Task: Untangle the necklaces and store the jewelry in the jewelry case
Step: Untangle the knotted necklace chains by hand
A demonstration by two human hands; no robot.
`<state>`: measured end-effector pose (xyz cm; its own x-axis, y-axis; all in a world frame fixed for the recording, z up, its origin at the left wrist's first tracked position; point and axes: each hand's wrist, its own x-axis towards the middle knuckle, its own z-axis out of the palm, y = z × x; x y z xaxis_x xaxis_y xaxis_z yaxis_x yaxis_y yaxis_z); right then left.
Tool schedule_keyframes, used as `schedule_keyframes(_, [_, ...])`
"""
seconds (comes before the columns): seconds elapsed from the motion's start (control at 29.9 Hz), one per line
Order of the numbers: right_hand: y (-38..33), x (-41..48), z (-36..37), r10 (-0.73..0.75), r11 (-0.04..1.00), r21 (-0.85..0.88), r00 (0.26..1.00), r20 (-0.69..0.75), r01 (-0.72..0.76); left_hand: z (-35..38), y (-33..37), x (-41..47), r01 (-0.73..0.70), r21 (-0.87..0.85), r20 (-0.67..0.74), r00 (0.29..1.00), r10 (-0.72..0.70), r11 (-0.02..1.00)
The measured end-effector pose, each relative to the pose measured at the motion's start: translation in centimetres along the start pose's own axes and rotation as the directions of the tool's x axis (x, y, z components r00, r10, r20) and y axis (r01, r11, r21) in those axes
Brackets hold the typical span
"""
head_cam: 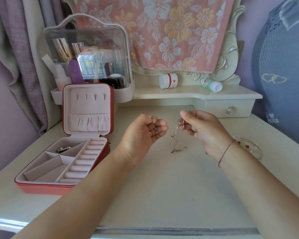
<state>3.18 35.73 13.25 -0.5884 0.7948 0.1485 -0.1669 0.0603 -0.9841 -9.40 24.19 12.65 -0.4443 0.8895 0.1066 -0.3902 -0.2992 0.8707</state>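
Head view: my right grip (195,123) pinches tangled silver necklace chains (175,135), long axis vertical, lower end on cream surface (162,187); left grip (145,133) curled, contents unclear.

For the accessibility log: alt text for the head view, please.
The right hand holds up tangled silver necklaces that dangle over a cream dressing table; the left hand, fingers curled, hovers beside them. An open red jewelry case with a silver piece in one compartment sits at the left.
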Motion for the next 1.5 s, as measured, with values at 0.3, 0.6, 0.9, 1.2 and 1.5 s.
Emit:
schedule_keyframes(0.3, [-0.4, -0.3, 0.0, 0.091, 0.994, 0.058, 0.995, 0.045, -0.093, -0.3, -0.7, 0.2, -0.030, 0.476, -0.150, 0.982, 0.114, 0.879])
schedule_keyframes(0.6, [-0.2, -0.8, 0.7, -0.021, 0.994, -0.104, 0.995, 0.098, 0.031, 0.4, -1.5, -0.3, -0.141, 0.634, 0.005, 0.984, 0.178, 0.760])
schedule_keyframes(0.9, [-0.2, -1.0, 0.8, -0.053, 0.990, -0.126, 0.994, 0.094, 0.064, 0.6, -1.7, -0.4, -0.255, 0.670, 0.060, 0.955, 0.291, 0.697])
schedule_keyframes(1.2, [0.1, -0.5, 0.8, -0.020, 0.993, -0.117, 0.997, 0.076, 0.029, 0.3, -1.6, -0.2, -0.211, 0.655, 0.032, 0.967, 0.252, 0.726])
schedule_keyframes(1.5, [0.3, -0.6, 0.6, 0.009, 0.996, -0.089, 0.991, 0.131, 0.003, 0.3, -1.7, -0.2, -0.171, 0.764, 0.028, 0.972, 0.233, 0.623])
